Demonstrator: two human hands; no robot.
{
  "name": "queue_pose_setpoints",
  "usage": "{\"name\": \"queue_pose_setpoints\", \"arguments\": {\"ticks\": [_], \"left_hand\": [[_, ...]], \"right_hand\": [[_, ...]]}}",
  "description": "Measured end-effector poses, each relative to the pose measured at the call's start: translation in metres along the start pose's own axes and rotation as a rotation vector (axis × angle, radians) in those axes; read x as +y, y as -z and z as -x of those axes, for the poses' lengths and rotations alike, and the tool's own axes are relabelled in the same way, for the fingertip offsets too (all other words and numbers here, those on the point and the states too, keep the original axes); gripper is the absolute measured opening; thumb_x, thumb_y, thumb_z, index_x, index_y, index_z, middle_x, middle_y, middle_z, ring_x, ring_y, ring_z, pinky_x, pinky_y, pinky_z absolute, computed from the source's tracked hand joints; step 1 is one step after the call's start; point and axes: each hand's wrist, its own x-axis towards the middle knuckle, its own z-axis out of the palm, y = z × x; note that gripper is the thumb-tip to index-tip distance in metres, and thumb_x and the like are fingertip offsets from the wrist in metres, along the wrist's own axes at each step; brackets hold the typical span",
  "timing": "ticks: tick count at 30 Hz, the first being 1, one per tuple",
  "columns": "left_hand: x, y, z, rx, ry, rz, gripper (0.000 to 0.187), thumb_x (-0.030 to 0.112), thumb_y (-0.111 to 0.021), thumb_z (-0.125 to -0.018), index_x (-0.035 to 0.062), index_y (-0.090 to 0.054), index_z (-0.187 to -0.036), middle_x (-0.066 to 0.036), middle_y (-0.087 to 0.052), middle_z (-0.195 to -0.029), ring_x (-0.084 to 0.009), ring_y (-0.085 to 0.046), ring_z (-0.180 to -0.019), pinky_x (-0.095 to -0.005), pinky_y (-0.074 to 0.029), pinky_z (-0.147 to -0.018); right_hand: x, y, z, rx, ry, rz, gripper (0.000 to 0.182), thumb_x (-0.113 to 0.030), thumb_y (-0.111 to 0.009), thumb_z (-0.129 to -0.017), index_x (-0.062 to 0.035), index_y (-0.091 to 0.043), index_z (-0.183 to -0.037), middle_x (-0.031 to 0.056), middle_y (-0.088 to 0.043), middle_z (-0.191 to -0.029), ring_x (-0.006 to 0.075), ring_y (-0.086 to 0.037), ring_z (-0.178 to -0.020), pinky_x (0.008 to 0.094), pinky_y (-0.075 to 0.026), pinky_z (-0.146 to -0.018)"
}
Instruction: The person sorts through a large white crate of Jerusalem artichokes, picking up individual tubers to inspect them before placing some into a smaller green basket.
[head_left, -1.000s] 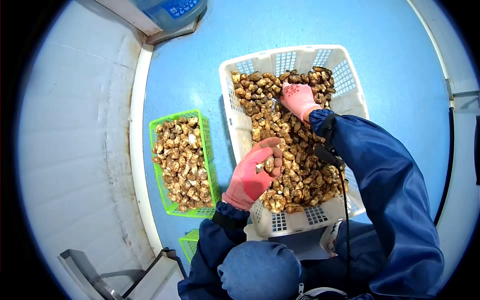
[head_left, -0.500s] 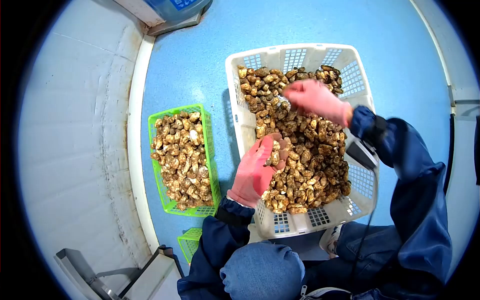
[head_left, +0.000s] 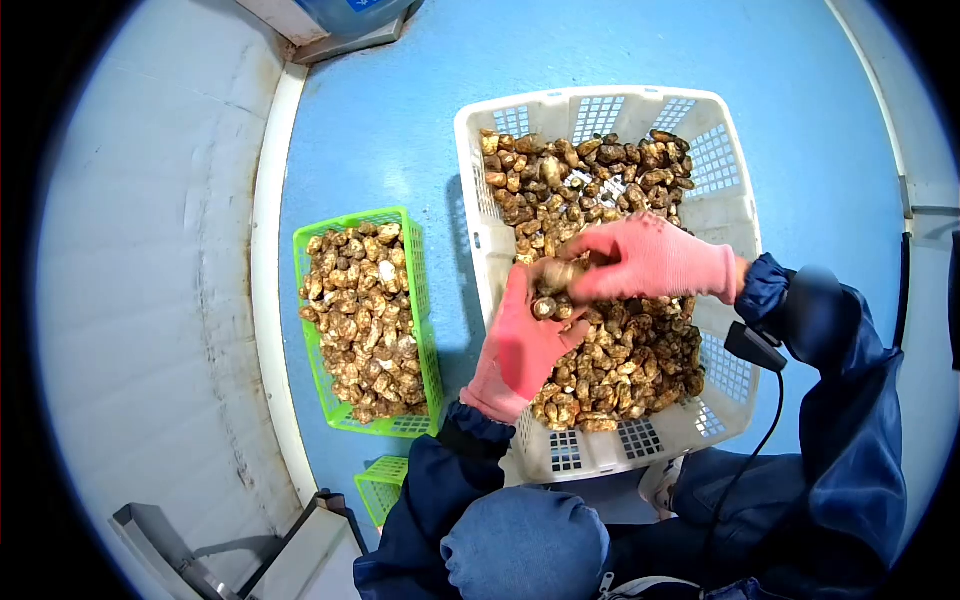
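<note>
My left hand [head_left: 522, 345], in a pink glove, cups several stubby brown-and-cream mushrooms [head_left: 546, 306] over the left side of a large white plastic crate [head_left: 606, 465]. My right hand [head_left: 650, 260], also pink-gloved, has its fingers closed on a larger mushroom [head_left: 562, 276] right beside the left hand's fingertips. Beneath both hands the crate holds a heap of similar mushrooms [head_left: 620, 375], part of it hidden by the gloves. Toward the far end the layer is thinner, and bits of the pale crate bottom show through.
A green basket [head_left: 433, 350] full of mushrooms stands left of the crate on the blue floor [head_left: 400, 130]. Nearer me is a second green basket [head_left: 381, 484], partly covered by my sleeve. A black device [head_left: 753, 347] with a cable hangs by the crate's right rim. A wall [head_left: 170, 250] bounds the left.
My right hand has come back from the far part of the heap toward my left hand, now with a mushroom in its fingers. The left hand stays nearly in place with its mushrooms.
</note>
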Motion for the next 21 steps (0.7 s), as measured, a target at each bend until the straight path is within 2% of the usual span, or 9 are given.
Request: {"name": "queue_pose_setpoints", "arguments": {"ticks": [3, 5, 7, 10, 12, 15, 16, 17, 21], "left_hand": [[0.001, -0.006, -0.006, 0.104, 0.147, 0.184, 0.031, 0.033, -0.043, -0.098, 0.0100, -0.050, -0.118, -0.011, -0.058, -0.110, -0.0218, -0.058, -0.094, -0.0299, -0.048, -0.073], [0.005, -0.002, -0.001, 0.034, 0.129, 0.146, 0.029, 0.032, -0.044, -0.098, 0.0101, -0.051, -0.116, -0.012, -0.058, -0.109, -0.0215, -0.058, -0.092, -0.0281, -0.047, -0.068], [0.013, -0.005, 0.006, -0.001, 0.088, 0.081, 0.025, 0.032, -0.046, -0.097, 0.0103, -0.051, -0.109, -0.014, -0.058, -0.106, -0.0210, -0.060, -0.084, -0.0231, -0.045, -0.056], [0.044, 0.014, 0.030, -0.070, -0.084, 0.185, 0.026, 0.031, -0.045, -0.097, 0.0131, -0.052, -0.114, -0.012, -0.058, -0.107, -0.0232, -0.060, -0.083, -0.0242, -0.046, -0.054], [0.080, 0.033, 0.047, -0.035, -0.214, 0.092, 0.023, 0.028, -0.046, -0.097, 0.0131, -0.053, -0.114, -0.010, -0.058, -0.104, -0.0207, -0.060, -0.084, -0.0213, -0.045, -0.053], [0.114, 0.039, 0.072, 0.373, -0.526, -0.323, 0.025, 0.027, -0.046, -0.097, 0.0105, -0.054, -0.114, -0.008, -0.059, -0.103, -0.0149, -0.059, -0.088, -0.0179, -0.045, -0.055], [0.122, 0.040, 0.074, 0.537, -0.574, -0.438, 0.027, 0.028, -0.045, -0.098, 0.0095, -0.053, -0.116, -0.007, -0.060, -0.104, -0.0132, -0.059, -0.090, -0.0169, -0.044, -0.056], [0.127, 0.044, 0.074, 0.607, -0.597, -0.536, 0.034, 0.030, -0.047, -0.097, 0.0059, -0.051, -0.121, -0.011, -0.059, -0.109, -0.0151, -0.058, -0.086, -0.0237, -0.049, -0.074], [0.143, 0.088, 0.066, 0.759, -0.496, -1.165, 0.033, 0.026, -0.053, -0.095, 0.0032, -0.056, -0.118, -0.009, -0.058, -0.112, -0.0196, -0.056, -0.102, -0.0312, -0.043, -0.090]], "right_hand": [[0.001, 0.015, -0.022, 0.239, -0.068, 0.273, 0.050, -0.049, -0.050, -0.088, -0.0067, -0.062, -0.112, 0.0156, -0.067, -0.093, 0.0255, -0.066, -0.082, 0.0368, -0.051, -0.079], [0.051, 0.020, -0.067, 0.483, -0.119, 0.349, 0.045, -0.045, -0.049, -0.090, -0.0067, -0.062, -0.109, 0.0138, -0.067, -0.091, 0.0266, -0.066, -0.078, 0.0374, -0.051, -0.080], [0.067, 0.012, -0.095, 0.364, -0.172, 0.468, 0.039, -0.038, -0.049, -0.089, -0.0049, -0.063, -0.105, 0.0140, -0.067, -0.090, 0.0265, -0.065, -0.077, 0.0381, -0.051, -0.078], [0.067, -0.011, -0.102, 0.171, -0.184, 0.702, 0.032, -0.030, -0.048, -0.086, -0.0056, -0.066, -0.098, 0.0138, -0.067, -0.092, 0.0270, -0.065, -0.077, 0.0394, -0.052, -0.076], [0.077, -0.014, -0.088, -0.045, -0.148, 0.574, 0.032, -0.024, -0.049, -0.083, -0.0086, -0.067, -0.104, 0.0132, -0.068, -0.095, 0.0275, -0.065, -0.084, 0.0384, -0.052, -0.079], [0.059, 0.003, -0.068, -0.045, -0.374, 0.513, 0.034, -0.023, -0.049, -0.083, -0.0098, -0.067, -0.108, 0.0123, -0.068, -0.099, 0.0268, -0.065, -0.090, 0.0380, -0.051, -0.081], [0.065, 0.005, -0.062, 0.078, -0.244, 0.537, 0.033, -0.025, -0.050, -0.083, -0.0111, -0.067, -0.108, 0.0122, -0.068, -0.098, 0.0274, -0.065, -0.090, 0.0378, -0.051, -0.081], [0.067, 0.005, -0.062, 0.085, -0.285, 0.461, 0.033, -0.026, -0.051, -0.083, -0.0117, -0.067, -0.108, 0.0123, -0.068, -0.098, 0.0277, -0.065, -0.091, 0.0377, -0.050, -0.081], [0.059, -0.012, -0.069, 0.099, -0.233, 0.417, 0.034, -0.030, -0.051, -0.084, -0.0116, -0.067, -0.108, 0.0132, -0.068, -0.098, 0.0282, -0.065, -0.093, 0.0368, -0.050, -0.083]]}}
